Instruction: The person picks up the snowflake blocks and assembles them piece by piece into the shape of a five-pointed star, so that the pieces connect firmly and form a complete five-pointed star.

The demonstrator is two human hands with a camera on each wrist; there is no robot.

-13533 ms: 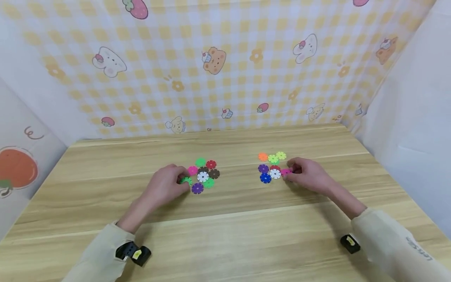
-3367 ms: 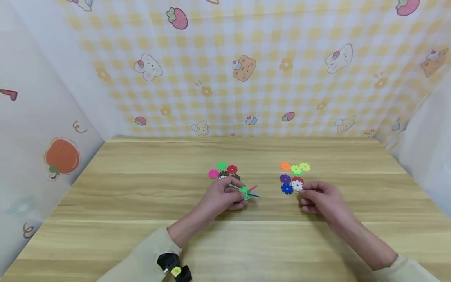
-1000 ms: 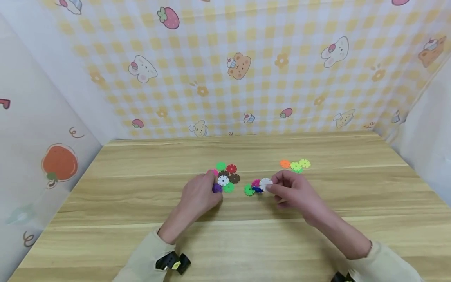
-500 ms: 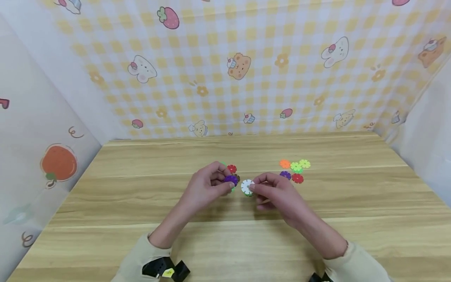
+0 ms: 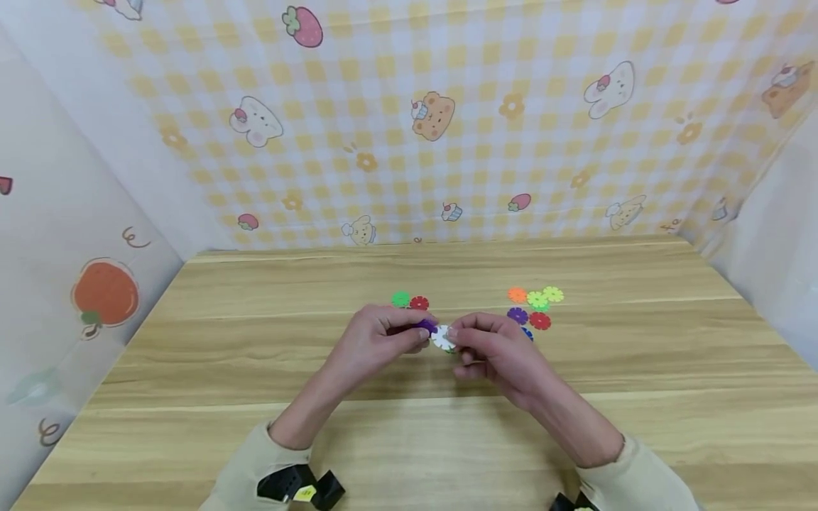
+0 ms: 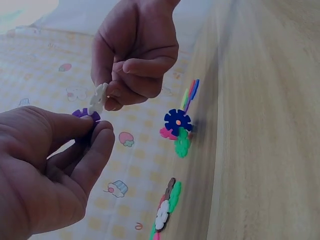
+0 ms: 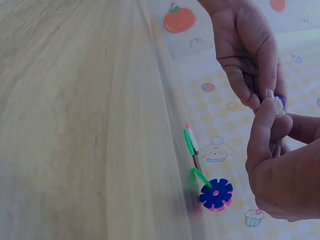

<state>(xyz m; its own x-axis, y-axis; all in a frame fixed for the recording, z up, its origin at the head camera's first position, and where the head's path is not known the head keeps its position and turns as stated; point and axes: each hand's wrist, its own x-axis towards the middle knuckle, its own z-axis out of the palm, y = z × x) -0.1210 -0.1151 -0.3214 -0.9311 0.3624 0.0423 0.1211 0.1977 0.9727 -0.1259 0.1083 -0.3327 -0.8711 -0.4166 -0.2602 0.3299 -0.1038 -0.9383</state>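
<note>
My left hand (image 5: 367, 348) pinches a purple slotted snowflake disc (image 5: 427, 327) between thumb and fingers. A white snowflake disc (image 5: 442, 338) is pinched in my right hand (image 5: 505, 355). The two discs meet edge to edge in the left wrist view, the white one (image 6: 98, 98) standing at an angle against the purple one (image 6: 83, 114). Both hands are raised over the table. Beneath them lies a small joined piece with a blue disc (image 6: 177, 121), a pink disc (image 6: 166, 133) and a green disc (image 6: 182, 144); the hands mostly cover it in the head view.
A left group of loose discs, with a green disc (image 5: 400, 299) and a red disc (image 5: 419, 303) showing, lies partly behind my left hand. Farther right are an orange disc (image 5: 517, 294), yellow discs (image 5: 552, 293) and others. A patterned cloth (image 5: 473, 163) hangs behind the wooden table (image 5: 255, 284).
A green, a pink and a blue disc were joined and set down mid-table. My left hand then lifted the purple disc from the left group, and my right brought the white disc leftward to it.
</note>
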